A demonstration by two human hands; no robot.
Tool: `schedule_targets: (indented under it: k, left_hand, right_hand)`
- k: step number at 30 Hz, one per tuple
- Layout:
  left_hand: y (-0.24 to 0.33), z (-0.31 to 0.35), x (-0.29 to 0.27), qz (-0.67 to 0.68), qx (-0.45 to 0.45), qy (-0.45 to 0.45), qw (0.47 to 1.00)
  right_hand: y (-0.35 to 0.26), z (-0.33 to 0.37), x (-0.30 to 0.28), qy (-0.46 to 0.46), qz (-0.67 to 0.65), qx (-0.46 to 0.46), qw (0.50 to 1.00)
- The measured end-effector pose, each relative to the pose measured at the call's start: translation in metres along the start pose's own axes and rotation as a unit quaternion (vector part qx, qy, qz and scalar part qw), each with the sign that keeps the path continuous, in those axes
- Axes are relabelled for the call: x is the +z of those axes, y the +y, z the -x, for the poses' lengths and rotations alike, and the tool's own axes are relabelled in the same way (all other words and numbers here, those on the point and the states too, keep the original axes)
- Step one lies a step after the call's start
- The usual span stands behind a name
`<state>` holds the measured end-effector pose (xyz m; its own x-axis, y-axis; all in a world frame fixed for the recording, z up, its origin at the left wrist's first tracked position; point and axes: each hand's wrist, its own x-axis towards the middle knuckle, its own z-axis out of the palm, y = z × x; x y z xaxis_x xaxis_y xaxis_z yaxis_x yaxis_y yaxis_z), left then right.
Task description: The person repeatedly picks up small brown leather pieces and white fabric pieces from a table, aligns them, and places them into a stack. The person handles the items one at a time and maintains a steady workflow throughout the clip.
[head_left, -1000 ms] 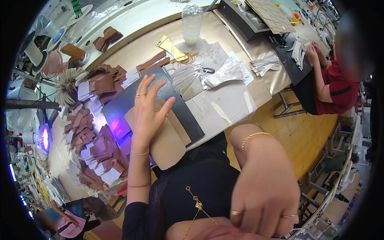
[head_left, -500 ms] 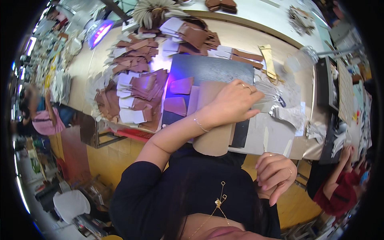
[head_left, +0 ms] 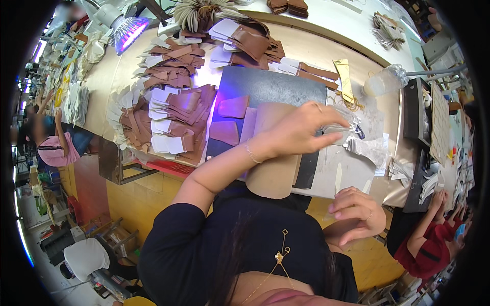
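My left hand (head_left: 310, 127) reaches across a curved tan sheet (head_left: 270, 181). Its thumb and fingers are apart at the edge of a fan of thin white-grey pieces (head_left: 334, 117), and I see nothing gripped. In front of my body, to the right, hovers my right hand (head_left: 359, 211), fingers loosely bent and thumb apart, with nothing visible in it. Under the sheet lies a dark board (head_left: 270, 84). Two brown leather-like pieces, an upper one (head_left: 233, 106) and a lower one (head_left: 224, 132), rest on its left side.
Stacks of brown and white pieces (head_left: 176, 122) cover the table's left part. A lit lamp (head_left: 127, 33) hangs at the far left. On the right are a clear plastic bottle (head_left: 383, 81), a yellow strip (head_left: 344, 79) and more white pieces (head_left: 370, 150). Co-workers sit at both sides.
My left hand has shifted slightly right, toward the white-grey fan, with its fingers stretched further. My right hand has turned and its fingers have loosened. The brown pieces stay put.
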<state>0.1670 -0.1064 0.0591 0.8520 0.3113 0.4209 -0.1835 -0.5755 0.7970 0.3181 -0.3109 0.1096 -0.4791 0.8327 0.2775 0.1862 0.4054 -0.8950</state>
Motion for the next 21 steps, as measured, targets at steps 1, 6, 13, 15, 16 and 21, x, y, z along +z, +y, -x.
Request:
schedule_targets:
  k: [1,6,13,15,16,21]
  left_hand:
    - [0.0,0.004,-0.006,0.053,-0.04,0.046,0.997]
    - [-0.02,0.044,-0.057,0.141,-0.172,0.219,0.95]
    - [-0.06,0.118,-0.092,-0.282,-0.309,0.118,0.9]
    - [-0.074,0.134,-0.089,-0.316,-0.33,0.098,0.884]
    - [-0.082,0.139,-0.088,-0.331,-0.318,0.098,0.883]
    - [-0.101,0.15,-0.09,-0.323,-0.318,0.097,0.886]
  right_hand:
    - [0.0,0.001,-0.001,-0.002,0.008,0.01,1.0]
    - [-0.009,0.013,-0.008,0.024,0.039,0.06,0.997]
    - [0.018,0.027,-0.011,0.235,0.17,0.265,0.92]
    - [0.062,0.023,-0.01,0.326,0.214,0.357,0.849]
    - [0.079,0.023,-0.007,0.305,0.288,0.342,0.841]
    - [0.136,0.023,0.001,0.216,0.498,0.281,0.792]
